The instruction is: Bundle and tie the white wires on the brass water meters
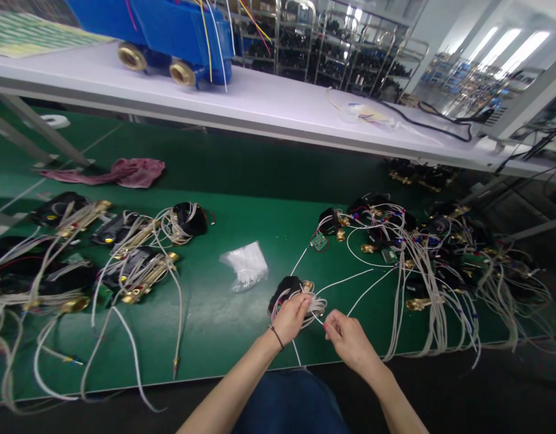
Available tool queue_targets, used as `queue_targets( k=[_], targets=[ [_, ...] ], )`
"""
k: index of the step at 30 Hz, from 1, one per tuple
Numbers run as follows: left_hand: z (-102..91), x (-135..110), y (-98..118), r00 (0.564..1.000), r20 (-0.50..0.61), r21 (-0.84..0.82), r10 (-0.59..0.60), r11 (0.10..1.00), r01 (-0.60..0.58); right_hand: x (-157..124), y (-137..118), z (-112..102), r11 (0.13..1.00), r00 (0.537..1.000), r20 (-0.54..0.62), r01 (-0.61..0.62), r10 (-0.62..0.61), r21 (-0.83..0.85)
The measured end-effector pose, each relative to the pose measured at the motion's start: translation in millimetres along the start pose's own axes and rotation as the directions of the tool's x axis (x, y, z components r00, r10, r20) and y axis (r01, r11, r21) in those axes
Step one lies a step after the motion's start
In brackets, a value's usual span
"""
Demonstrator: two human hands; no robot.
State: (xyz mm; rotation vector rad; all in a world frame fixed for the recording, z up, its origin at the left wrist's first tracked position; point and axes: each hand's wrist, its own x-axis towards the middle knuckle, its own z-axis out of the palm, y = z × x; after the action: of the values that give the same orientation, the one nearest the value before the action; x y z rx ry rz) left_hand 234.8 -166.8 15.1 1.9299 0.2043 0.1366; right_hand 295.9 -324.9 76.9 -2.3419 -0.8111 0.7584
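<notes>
A black device with a brass fitting [307, 286] lies on the green mat in front of me, its grey cable [321, 306] wound in a coil. My left hand [290, 319], a dark band at the wrist, is closed over the coil, with a thin white strip [317, 318] passing by its fingertips. To the right, my right hand [350, 342] pinches the free end of that strip, which looks like a cable tie. My left fingers partly hide the coil and the strip's other end.
A clear bag of white pieces [246, 265] lies left of the device. Cabled brass-and-black units crowd the left [142, 271] and right [423, 259]. A green circuit board [319, 242] sits behind. Above runs a white shelf [278, 108] bearing a blue device [169, 36].
</notes>
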Motion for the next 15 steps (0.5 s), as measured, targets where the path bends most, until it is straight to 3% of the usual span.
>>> queue_targets(
  k=[4, 7, 10, 15],
  targets=[
    [0.9, -7, 7, 0.994, 0.040, 0.118, 0.102, 0.987, -0.106, 5, -14, -9, 0.955, 0.989, -0.120, 0.043, -0.081, -0.294],
    [3.6, -9, 11, 0.989, 0.103, 0.196, 0.102, 0.973, -0.121, 16, -20, -13, 0.926, 0.981, -0.135, 0.078, -0.137, -0.369],
    [5.2, -8, 12, 0.989, 0.110, 0.228, 0.099, 0.966, -0.122, 29, -20, -16, 0.945, 0.978, -0.129, 0.121, -0.167, -0.304],
    [1.5, -8, 8, 0.989, 0.083, 0.194, 0.122, 0.971, -0.137, 40, -5, -12, 0.968, 0.966, -0.084, 0.248, -0.244, 0.034]
  ],
)
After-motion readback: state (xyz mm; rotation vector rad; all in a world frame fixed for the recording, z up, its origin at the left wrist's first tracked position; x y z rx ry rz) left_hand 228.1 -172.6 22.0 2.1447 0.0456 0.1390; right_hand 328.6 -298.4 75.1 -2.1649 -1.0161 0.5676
